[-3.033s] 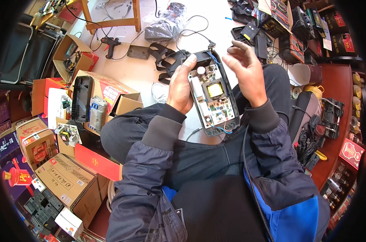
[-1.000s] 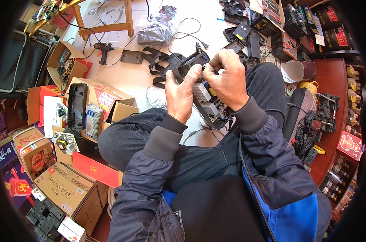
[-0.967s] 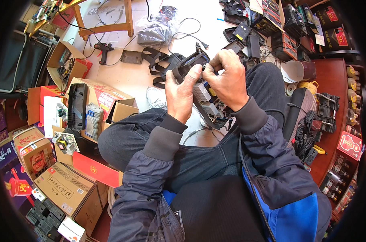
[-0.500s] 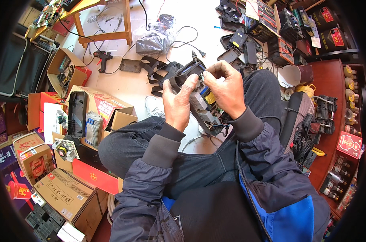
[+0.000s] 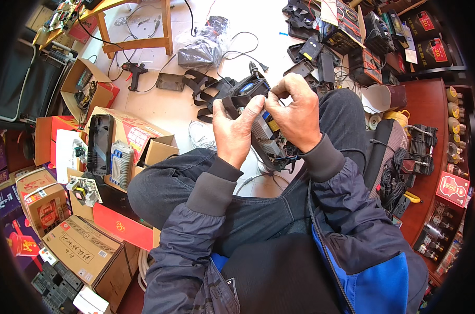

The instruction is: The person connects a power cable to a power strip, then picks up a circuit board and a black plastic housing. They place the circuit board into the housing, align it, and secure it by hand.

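Observation:
An opened electronic device (image 5: 262,132) with a black housing, grey metal heat sinks and a circuit board stands tilted between my knees. My left hand (image 5: 233,132) grips its left edge, thumb stretched along the upper part. At its black far end (image 5: 248,88), where a blue patch shows, my right hand (image 5: 296,114) is closed in a pinch. Whatever the right fingertips hold is too small and too covered to make out. Loose wires (image 5: 289,155) show at the device's near end, below the right hand.
Cardboard boxes (image 5: 86,254) and an open black case half (image 5: 100,144) crowd the left side. On the floor ahead lie black straps (image 5: 200,91), a glue gun (image 5: 135,75) and a plastic-wrapped item (image 5: 201,52). A reddish wooden cabinet (image 5: 423,104) stands at the right.
The device has tilted slightly, and a blue patch now shows at its far end. My right hand has shifted a little to the right, still pinched; the left keeps its hold.

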Demonstrator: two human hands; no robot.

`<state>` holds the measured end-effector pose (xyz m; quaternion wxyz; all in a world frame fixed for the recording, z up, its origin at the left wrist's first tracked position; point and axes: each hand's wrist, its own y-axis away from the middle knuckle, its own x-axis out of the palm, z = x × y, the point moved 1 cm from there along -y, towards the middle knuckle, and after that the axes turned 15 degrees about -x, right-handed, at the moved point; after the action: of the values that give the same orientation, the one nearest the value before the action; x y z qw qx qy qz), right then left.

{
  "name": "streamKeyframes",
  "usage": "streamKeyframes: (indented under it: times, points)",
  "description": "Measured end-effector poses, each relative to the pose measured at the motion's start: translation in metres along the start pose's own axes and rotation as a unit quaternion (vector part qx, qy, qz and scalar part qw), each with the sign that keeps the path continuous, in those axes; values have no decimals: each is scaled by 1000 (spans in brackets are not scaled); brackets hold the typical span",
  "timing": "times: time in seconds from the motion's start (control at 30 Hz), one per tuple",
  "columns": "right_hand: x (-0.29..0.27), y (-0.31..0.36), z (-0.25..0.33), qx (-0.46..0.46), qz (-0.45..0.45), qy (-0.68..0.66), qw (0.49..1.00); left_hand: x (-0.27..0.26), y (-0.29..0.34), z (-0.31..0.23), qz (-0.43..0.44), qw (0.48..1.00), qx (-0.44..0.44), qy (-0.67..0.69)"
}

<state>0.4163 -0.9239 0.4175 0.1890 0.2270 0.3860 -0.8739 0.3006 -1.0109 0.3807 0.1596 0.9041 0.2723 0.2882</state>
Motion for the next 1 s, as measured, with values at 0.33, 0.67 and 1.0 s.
streamKeyframes:
  times: [0.33,0.67,1.0]
  points:
    - [2,1,-4,28,37,7,999,-2,-3,0,17,999,-24,23]
    - [4,3,0,101,33,-51,993,-6,-10,6,39,989,-84,117]
    - [1,6,-4,165,26,-132,977,-4,-8,4,30,994,-71,83]
